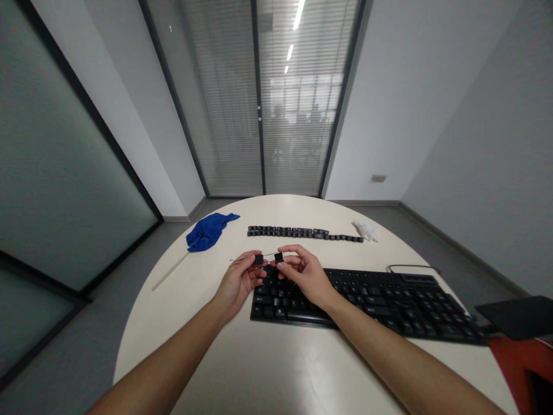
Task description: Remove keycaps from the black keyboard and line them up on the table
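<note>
person seated or standing at a round table, as viewed by an onlooker in the room; a person's two bare hands at work over it. the table point(276, 369), pale and curved along its far edge, carries everything described below. the keyboard point(380, 291), black, lies with its long axis running from the middle of the table to the right edge. left hand point(235, 282): fingers closed on a small dark block, just off the keyboard's left end. right hand point(309, 271): thumb and fingers pinching a single black key above the keyboard's far left part. the blue cloth point(209, 231) lies crumpled near the far left edge, with a pale stick point(170, 271) reaching out from it towards the left edge. the row of loose keys point(298, 233) lies beyond both hands, between them and the far edge, its long axis roughly parallel to the keyboard's; the right hand is nearer its middle. the white cloth point(366, 230), crumpled, lies by the row's right end, near the far right edge. the dark block point(258, 259) and the black key point(279, 257) are side by side but apart, the key to the right, thin wire point(268, 255) spanning the gap crosswise. writing: pale marks on the keys, too small to read; no brand can be made out.
</note>
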A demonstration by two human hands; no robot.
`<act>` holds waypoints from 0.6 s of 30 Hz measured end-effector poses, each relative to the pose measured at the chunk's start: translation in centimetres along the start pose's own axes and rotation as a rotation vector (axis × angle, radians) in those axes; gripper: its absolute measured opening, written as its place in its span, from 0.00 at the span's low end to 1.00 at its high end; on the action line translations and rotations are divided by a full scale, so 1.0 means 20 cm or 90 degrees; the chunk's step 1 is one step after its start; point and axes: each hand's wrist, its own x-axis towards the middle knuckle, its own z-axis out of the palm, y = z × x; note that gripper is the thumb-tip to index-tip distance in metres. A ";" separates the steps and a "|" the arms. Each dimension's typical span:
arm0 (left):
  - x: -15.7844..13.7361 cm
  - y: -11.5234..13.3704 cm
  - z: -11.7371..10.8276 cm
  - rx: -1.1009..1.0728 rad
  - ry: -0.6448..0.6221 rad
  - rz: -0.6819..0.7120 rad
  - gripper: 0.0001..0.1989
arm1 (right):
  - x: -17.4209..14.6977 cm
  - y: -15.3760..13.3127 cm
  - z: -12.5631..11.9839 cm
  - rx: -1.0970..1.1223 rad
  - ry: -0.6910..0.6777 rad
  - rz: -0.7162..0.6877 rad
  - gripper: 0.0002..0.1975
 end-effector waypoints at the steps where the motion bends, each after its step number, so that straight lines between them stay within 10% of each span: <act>1: 0.00 0.00 0.00 0.006 0.005 0.001 0.12 | 0.00 0.00 0.00 -0.002 -0.005 0.000 0.20; 18: 0.01 0.00 -0.02 0.030 0.016 -0.021 0.08 | -0.01 0.04 0.00 -0.093 -0.020 -0.054 0.18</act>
